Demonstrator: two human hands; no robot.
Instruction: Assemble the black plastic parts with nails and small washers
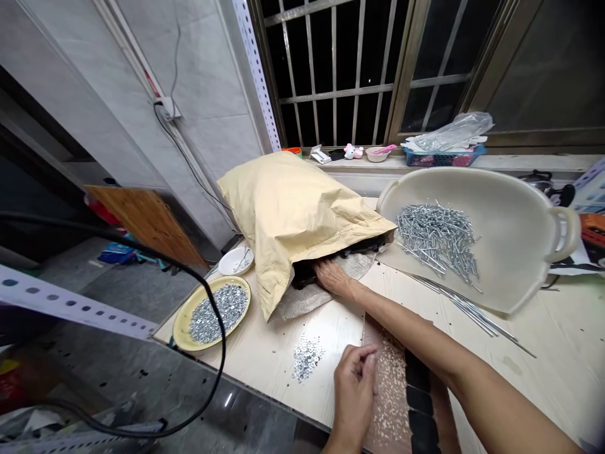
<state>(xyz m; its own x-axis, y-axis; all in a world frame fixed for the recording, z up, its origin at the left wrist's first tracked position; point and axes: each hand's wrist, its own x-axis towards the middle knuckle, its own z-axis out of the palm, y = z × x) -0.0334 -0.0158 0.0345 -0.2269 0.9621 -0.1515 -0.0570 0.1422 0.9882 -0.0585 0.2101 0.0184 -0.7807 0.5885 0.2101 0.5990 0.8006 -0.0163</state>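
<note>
My right hand (333, 277) reaches into the mouth of a large pale yellow sack (302, 208) lying on the table. Its fingers are hidden among dark pieces (305, 275) inside the sack. Lower down, my left hand (354, 384) hovers over the near part of the table with its fingers curled together; what they hold, if anything, does not show. Just left of it lies a small heap of shiny metal washers (307, 358). Beneath my right forearm is a brown speckled board (390, 384), with several black flat pieces (420, 400) in a row along it.
A yellow dish (182, 325) of washers and a small white bowl (227, 261) stand at the left edge. At right, a large white basin (510, 227) holds many thin metal rods; longer rods (477, 312) lie before it. A black cable (220, 372) loops across the left foreground.
</note>
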